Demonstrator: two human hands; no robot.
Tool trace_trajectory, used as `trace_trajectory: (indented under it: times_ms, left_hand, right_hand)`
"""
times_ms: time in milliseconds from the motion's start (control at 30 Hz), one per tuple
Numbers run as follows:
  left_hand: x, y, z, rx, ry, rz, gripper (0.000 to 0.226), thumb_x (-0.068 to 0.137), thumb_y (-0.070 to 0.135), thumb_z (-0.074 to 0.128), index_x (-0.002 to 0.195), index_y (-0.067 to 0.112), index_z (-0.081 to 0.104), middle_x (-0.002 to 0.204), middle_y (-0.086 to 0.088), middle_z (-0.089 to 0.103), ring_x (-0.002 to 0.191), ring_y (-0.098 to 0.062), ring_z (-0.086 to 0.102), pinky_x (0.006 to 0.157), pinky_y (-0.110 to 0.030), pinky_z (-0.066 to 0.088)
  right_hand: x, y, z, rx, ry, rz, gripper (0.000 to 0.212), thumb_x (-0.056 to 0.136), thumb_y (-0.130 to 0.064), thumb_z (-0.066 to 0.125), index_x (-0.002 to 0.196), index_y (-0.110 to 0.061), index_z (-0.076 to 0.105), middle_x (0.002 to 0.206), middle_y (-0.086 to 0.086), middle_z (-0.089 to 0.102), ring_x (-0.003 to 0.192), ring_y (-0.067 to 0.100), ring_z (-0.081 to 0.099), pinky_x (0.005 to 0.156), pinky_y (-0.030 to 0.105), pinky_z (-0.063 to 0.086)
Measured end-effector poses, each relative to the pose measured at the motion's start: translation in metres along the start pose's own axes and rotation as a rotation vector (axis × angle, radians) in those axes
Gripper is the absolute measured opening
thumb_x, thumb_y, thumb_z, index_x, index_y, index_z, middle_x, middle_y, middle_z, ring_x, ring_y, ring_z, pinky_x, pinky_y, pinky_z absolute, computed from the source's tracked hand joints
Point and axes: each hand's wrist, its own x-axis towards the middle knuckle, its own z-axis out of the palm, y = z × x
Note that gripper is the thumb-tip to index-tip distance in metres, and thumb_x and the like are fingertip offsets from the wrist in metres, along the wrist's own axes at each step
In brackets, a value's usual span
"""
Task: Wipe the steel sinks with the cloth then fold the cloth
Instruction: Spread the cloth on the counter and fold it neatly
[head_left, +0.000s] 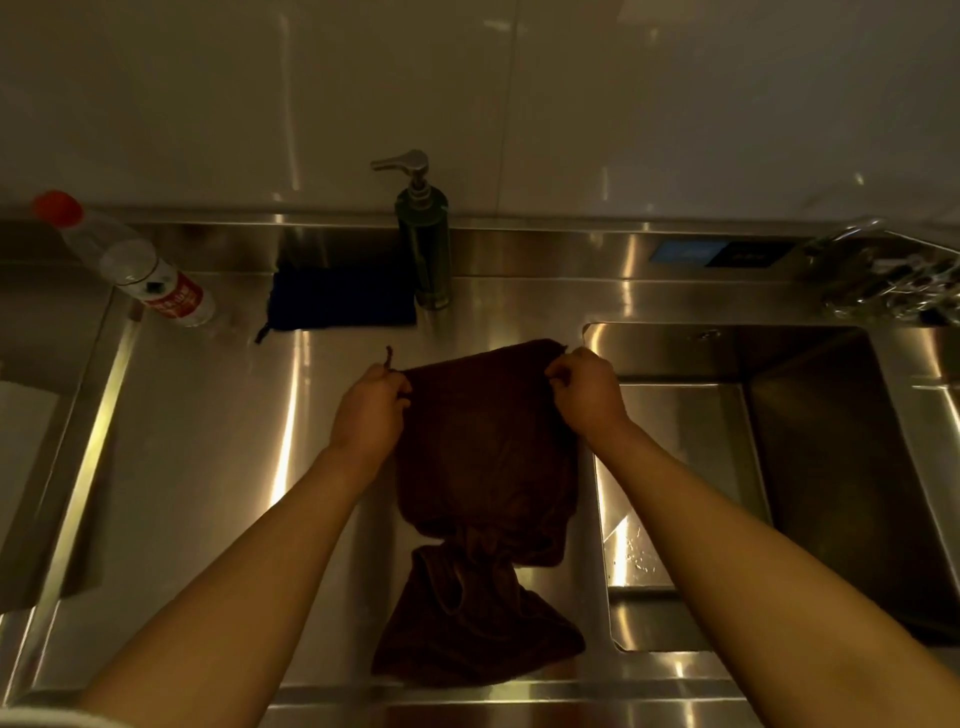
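A dark brown cloth (485, 467) hangs lifted over the flat steel drainboard (208, 441); its lower part lies bunched on the steel near the front edge. My left hand (371, 410) pinches the cloth's upper left corner, where a small loop sticks up. My right hand (584, 389) pinches the upper right corner. The cloth is stretched between both hands. To the right lies a deep steel sink (810, 467), with water drops on its inner step. Another basin's edge (31, 415) shows at the far left.
A green soap pump bottle (423, 244) stands at the back ledge. A dark blue folded cloth (343, 301) lies beside it. A clear plastic bottle with red cap (130, 265) lies tilted at back left. A metal faucet (883, 275) sits at back right.
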Motion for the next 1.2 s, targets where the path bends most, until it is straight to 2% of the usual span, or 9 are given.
trace_trajectory:
  times_ms: [133,267,367,500,633,800,900,1033,1200]
  left_hand:
    - [0.011,-0.01,-0.016,-0.042,0.118,-0.044,0.018,0.097,-0.002,0.061,0.108,0.004,0.074,0.099,0.0,0.051,0.085,-0.013,0.052,0.064,-0.003,0.032]
    - [0.012,-0.005,-0.027,-0.054,0.172,-0.024,0.025,0.098,0.0,0.059,0.118,0.007,0.072,0.11,-0.012,0.061,0.095,-0.02,0.057,0.081,-0.02,0.039]
    - [-0.007,0.014,-0.025,-0.068,0.09,0.09,0.028,0.096,0.005,0.064,0.123,0.011,0.07,0.122,-0.01,0.061,0.108,-0.02,0.056,0.091,-0.027,0.041]
    - [-0.073,0.036,-0.003,-0.065,-0.116,0.276,0.024,0.091,0.013,0.073,0.115,0.017,0.072,0.117,-0.002,0.061,0.106,-0.021,0.061,0.09,-0.036,0.052]
    - [-0.132,0.036,0.015,-0.052,-0.212,0.32,0.025,0.089,0.016,0.076,0.113,0.016,0.075,0.116,-0.002,0.063,0.106,-0.022,0.06,0.088,-0.042,0.055]
    - [-0.157,0.035,0.018,-0.042,-0.242,0.269,0.04,0.092,0.046,0.073,0.123,0.022,0.071,0.124,0.003,0.059,0.115,-0.015,0.053,0.094,-0.032,0.049]
    - [-0.161,0.031,0.019,0.044,-0.264,0.262,0.041,0.092,0.037,0.075,0.129,0.02,0.069,0.127,0.0,0.06,0.119,-0.02,0.054,0.096,-0.031,0.047]
    - [-0.169,0.026,0.021,0.034,-0.232,0.167,0.022,0.097,0.021,0.069,0.118,0.014,0.072,0.118,-0.002,0.065,0.115,-0.021,0.056,0.093,-0.031,0.047]
    - [-0.182,0.005,0.002,-0.028,-0.085,0.035,0.01,0.096,0.012,0.066,0.105,0.016,0.07,0.101,-0.002,0.067,0.099,-0.022,0.061,0.083,-0.035,0.049]
  right_hand:
    - [0.012,0.004,-0.007,-0.001,0.025,0.023,0.021,0.091,0.001,0.064,0.105,-0.006,0.076,0.111,0.011,0.068,0.102,0.025,0.067,0.085,0.022,0.045]
    - [-0.002,0.003,-0.01,0.028,0.117,-0.021,0.022,0.093,0.0,0.061,0.112,-0.006,0.072,0.116,0.01,0.062,0.099,0.021,0.063,0.081,0.02,0.044]
    - [-0.035,-0.003,-0.007,0.064,0.095,-0.114,0.023,0.09,-0.002,0.064,0.11,-0.01,0.071,0.116,0.001,0.056,0.095,0.009,0.056,0.079,0.008,0.039]
    - [-0.105,-0.002,-0.002,0.115,-0.06,-0.148,0.019,0.087,-0.008,0.071,0.102,-0.019,0.071,0.111,-0.014,0.051,0.094,0.002,0.053,0.079,0.001,0.036]
    - [-0.159,0.001,0.003,0.162,-0.178,-0.119,0.017,0.087,-0.008,0.074,0.101,-0.017,0.072,0.112,-0.007,0.055,0.096,0.006,0.057,0.083,0.008,0.044]
    - [-0.182,-0.007,0.015,0.129,-0.192,-0.128,0.017,0.087,-0.019,0.075,0.104,-0.019,0.071,0.108,-0.009,0.054,0.098,0.007,0.054,0.083,0.011,0.042]
    - [-0.194,-0.009,0.022,0.024,-0.251,-0.171,0.027,0.088,-0.027,0.075,0.114,-0.021,0.07,0.113,-0.008,0.055,0.104,0.009,0.051,0.087,0.02,0.045]
    - [-0.205,-0.007,0.022,-0.012,-0.276,-0.178,0.022,0.092,-0.011,0.068,0.113,-0.014,0.073,0.113,0.002,0.063,0.107,0.019,0.057,0.091,0.03,0.049]
    - [-0.207,0.009,-0.004,0.026,-0.18,-0.083,0.018,0.09,0.0,0.066,0.101,-0.012,0.076,0.102,-0.001,0.064,0.097,0.017,0.062,0.083,0.015,0.046]
